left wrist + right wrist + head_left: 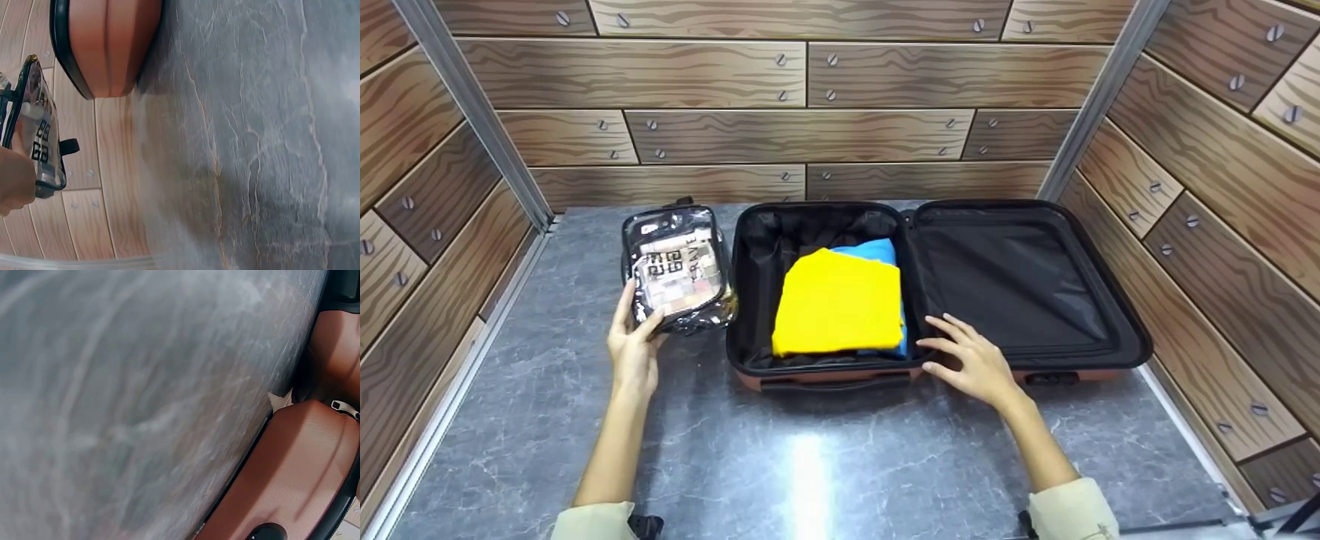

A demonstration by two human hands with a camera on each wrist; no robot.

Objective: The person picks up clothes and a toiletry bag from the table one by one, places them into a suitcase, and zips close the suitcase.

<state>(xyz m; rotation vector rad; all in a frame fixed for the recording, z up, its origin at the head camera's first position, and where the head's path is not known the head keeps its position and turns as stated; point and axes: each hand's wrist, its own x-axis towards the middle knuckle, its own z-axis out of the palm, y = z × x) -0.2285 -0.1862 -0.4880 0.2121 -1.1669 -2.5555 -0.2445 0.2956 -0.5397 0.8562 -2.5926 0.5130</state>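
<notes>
Clear plastic pouch [679,264]: left grip [634,349] pinches its near-left corner; slick and held off-centre, it could twist loose, I'd judge. Right grip [973,365] spread at open suitcase [1012,292].

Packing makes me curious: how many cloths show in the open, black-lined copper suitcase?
2: a bright yellow cloth on top and a blue cloth partly beneath it, both in the left half of the suitcase. More may be hidden underneath.

Black letters "RAVE" [695,262] and a blocky emblem [674,260] mark the clear pouch [681,279].
</notes>
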